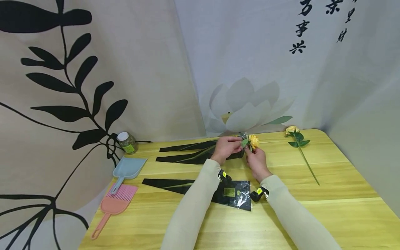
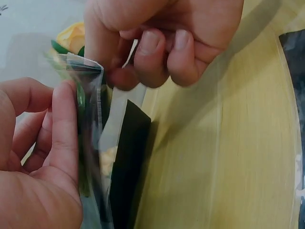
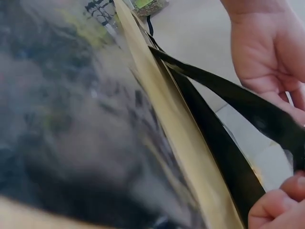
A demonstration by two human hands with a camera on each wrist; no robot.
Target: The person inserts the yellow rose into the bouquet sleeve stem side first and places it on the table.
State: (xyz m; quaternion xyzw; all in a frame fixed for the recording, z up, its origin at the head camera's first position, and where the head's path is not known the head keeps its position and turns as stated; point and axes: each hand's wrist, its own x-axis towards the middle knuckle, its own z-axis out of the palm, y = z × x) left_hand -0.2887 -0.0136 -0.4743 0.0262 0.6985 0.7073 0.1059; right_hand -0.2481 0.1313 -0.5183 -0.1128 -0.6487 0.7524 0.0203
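A yellow rose (image 1: pixel 254 141) with green leaves stands between the two hands at the back of the table. In the left wrist view its bloom (image 2: pixel 71 38) shows at the mouth of a black flower sleeve (image 2: pixel 93 100) with clear film, and green shows along the film. The left hand (image 1: pixel 227 149) pinches the sleeve's edge with thumb and fingers. From the other side the right hand (image 1: pixel 257 161) grips the sleeve near its mouth, fingers curled. In the right wrist view the black strip (image 3: pixel 228 95) stretches between both hands. The stem's lower part is hidden.
Another yellow rose (image 1: pixel 292 130) lies at the back right. Under the forearms lies a further black sleeve (image 1: pixel 231 194). A blue dustpan (image 1: pixel 129 167), a pink brush (image 1: pixel 114 205) and a lidded jar (image 1: pixel 127 143) are at the left. A curtain hangs behind the table.
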